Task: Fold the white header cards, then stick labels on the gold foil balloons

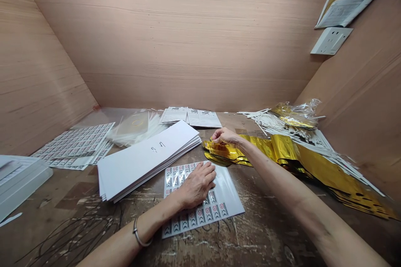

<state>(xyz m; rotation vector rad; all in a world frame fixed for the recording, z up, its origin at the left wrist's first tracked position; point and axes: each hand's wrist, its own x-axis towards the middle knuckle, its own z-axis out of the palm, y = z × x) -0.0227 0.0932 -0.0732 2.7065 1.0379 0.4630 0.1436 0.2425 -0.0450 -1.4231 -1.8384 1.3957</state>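
Note:
My left hand [196, 185] lies flat on a glossy sheet of printed warning stickers [224, 198], its fingertips near the sheet's right side. A metal bangle [137, 232] circles that wrist. My right hand [224, 136] is raised at the far side of the sheet, its fingers pinching a crumpled piece of gold metallic foil [221, 152]. More gold foil [326, 175] stretches away to the right in a layered pile. A stack of white cards [145, 160] lies just left of my hands, apart from both.
Printed sticker sheets [73, 146] lie at the left, beside a clear plastic packet [133, 127]. Printed papers [191, 117] sit at the back. White sticks [282, 123] and a clear bag [297, 114] lie back right. A white tray [19, 183] stands at far left. Dark cords [75, 233] lie front left. Wooden panels enclose the table.

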